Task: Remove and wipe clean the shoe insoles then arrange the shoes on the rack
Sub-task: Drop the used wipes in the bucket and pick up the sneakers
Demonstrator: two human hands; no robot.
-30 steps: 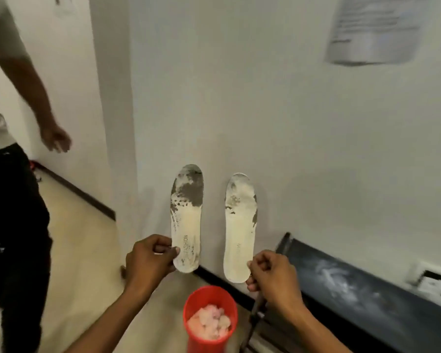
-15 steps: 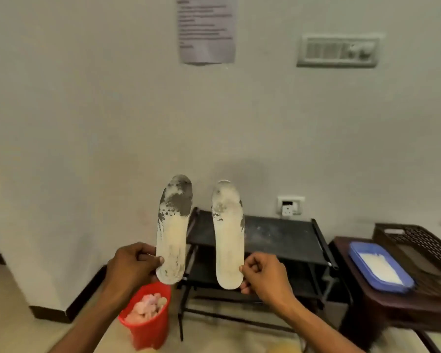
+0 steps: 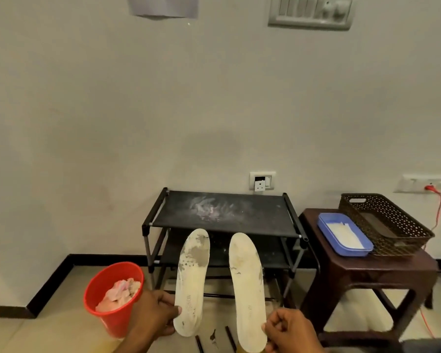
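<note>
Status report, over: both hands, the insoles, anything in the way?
Left hand pinches stained insole by the heel. Right hand pinches cleaner insole likewise. Both upright before the black rack. Red bucket at left, not blocking the rack.

Red bucket (image 3: 105,278) on the floor; blue tray (image 3: 341,247) and brown basket (image 3: 405,244) on a stool (image 3: 354,268).

**Supports ahead of you**

Your floor (image 3: 49,332) carries a red bucket (image 3: 112,319), the black rack (image 3: 148,226) and a brown desk (image 3: 367,271). The rack's top shelf is smeared with white dust. The desk holds a blue tray (image 3: 341,248) just beside a brown basket (image 3: 402,220).
</note>
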